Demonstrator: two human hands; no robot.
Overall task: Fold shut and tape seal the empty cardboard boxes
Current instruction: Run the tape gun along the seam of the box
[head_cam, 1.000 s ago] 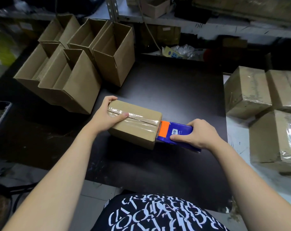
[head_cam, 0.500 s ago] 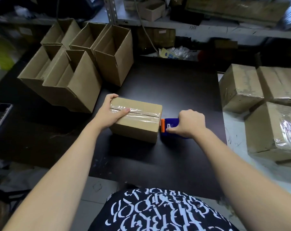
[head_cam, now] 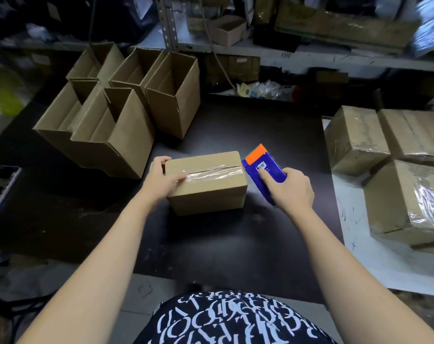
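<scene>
A closed cardboard box (head_cam: 206,192) lies on the black table (head_cam: 248,244), with a strip of clear tape along its top seam. My left hand (head_cam: 161,181) grips the box's left end, thumb on the taped top. My right hand (head_cam: 291,188) holds a blue tape dispenser (head_cam: 264,167) with an orange front edge, lifted just off the box's right end and tilted up. Several open, empty cardboard boxes (head_cam: 116,120) stand at the table's back left.
Sealed, taped boxes (head_cam: 404,170) are stacked on a white surface at the right. A metal shelf (head_cam: 235,45) with clutter runs along the back. A dark device (head_cam: 2,187) lies at the far left edge.
The dispenser ran down over the box's right end, then came up and away from it, tilted upward. My left hand kept its hold on the box's left end.
</scene>
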